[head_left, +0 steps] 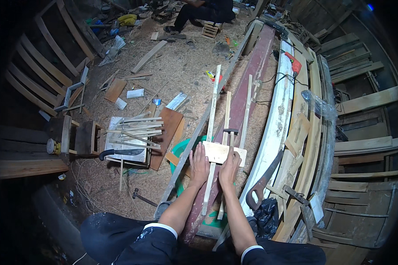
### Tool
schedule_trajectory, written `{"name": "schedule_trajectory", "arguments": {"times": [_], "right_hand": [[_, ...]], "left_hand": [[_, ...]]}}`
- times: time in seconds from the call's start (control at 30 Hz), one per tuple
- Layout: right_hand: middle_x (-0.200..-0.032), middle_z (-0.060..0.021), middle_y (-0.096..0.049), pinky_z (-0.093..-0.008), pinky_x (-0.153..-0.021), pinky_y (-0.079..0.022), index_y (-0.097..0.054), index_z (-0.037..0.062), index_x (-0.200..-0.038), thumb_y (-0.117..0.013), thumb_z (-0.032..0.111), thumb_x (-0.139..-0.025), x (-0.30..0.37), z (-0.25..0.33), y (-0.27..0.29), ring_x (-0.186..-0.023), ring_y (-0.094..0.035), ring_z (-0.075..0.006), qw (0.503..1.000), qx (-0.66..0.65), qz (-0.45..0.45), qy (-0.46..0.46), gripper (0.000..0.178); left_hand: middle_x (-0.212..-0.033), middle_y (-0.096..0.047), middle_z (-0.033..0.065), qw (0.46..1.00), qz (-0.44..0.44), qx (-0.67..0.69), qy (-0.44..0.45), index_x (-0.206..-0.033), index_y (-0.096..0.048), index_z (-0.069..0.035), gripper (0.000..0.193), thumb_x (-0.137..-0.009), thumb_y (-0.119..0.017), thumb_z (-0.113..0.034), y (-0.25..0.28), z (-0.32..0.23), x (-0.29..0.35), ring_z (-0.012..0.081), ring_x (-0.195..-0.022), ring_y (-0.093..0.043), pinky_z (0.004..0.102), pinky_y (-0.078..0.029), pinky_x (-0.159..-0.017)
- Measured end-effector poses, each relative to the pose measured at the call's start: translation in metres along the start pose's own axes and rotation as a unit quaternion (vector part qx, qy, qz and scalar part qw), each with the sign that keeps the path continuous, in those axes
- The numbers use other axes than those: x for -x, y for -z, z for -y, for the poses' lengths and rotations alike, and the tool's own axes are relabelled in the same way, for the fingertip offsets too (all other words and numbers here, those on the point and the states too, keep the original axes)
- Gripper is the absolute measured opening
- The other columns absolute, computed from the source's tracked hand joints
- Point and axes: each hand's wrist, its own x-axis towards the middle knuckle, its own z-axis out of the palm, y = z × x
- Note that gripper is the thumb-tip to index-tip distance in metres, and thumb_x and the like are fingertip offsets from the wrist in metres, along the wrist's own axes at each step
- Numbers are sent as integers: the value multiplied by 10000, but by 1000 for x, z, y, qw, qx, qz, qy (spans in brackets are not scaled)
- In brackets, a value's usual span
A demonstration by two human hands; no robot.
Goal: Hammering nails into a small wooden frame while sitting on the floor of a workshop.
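A small pale wooden board [219,155] lies across several thin wooden strips [214,106] that run away from me over a dark red beam [252,75]. My left hand [200,167] rests on the board's left end, its fingers stretched flat on the wood. Over the right part of the board is my right hand [229,168], fingers closed round the handle of a small hammer. The dark hammer head [231,130] points away from me, beyond the board's far edge. Part of the handle is hidden by my fingers.
Left, a white-topped stool [119,121] carries cut sticks and a machete [121,153]. Another hammer [143,197] lies on the floor. A green basin [177,181] sits beneath the beam. Right are a handsaw [264,181] and red drill [294,65]. A person [203,13] sits far back.
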Motion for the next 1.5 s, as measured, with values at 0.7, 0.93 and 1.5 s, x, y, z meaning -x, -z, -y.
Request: {"name": "schedule_trajectory", "arguments": {"times": [0.7,0.93,1.5], "right_hand": [[-1280,-267,-513,-513,-1022,-389,-426,-21,-1453,-578,79,-934,116,52,10,-1147,-497,-428,997,42,56,-12,550],[-1334,-326,-474,-521,-1014,-411,-313,-67,-1503,-543,79,-953,122,33,-15,-1166,-508,-468,988,36,126,-79,613],[-1101,-289,-538,-504,-896,-475,-282,-87,-1503,-517,38,-944,125,25,-18,-994,-570,-436,992,97,85,-9,619]], "left_hand": [[-1635,-246,191,997,3,79,-5,-1552,-268,19,550,-1046,-331,-188,-2,3,-3,314,-1521,-222,496,-108,-1239],[-1637,-243,190,996,-9,88,-19,-1557,-283,-11,542,-1050,-345,-191,-1,11,0,325,-1522,-217,499,-123,-1230],[-1644,-200,208,998,6,62,-26,-1571,-247,-31,626,-1046,-435,-316,-9,10,1,335,-1524,-199,528,-100,-1223]]}}
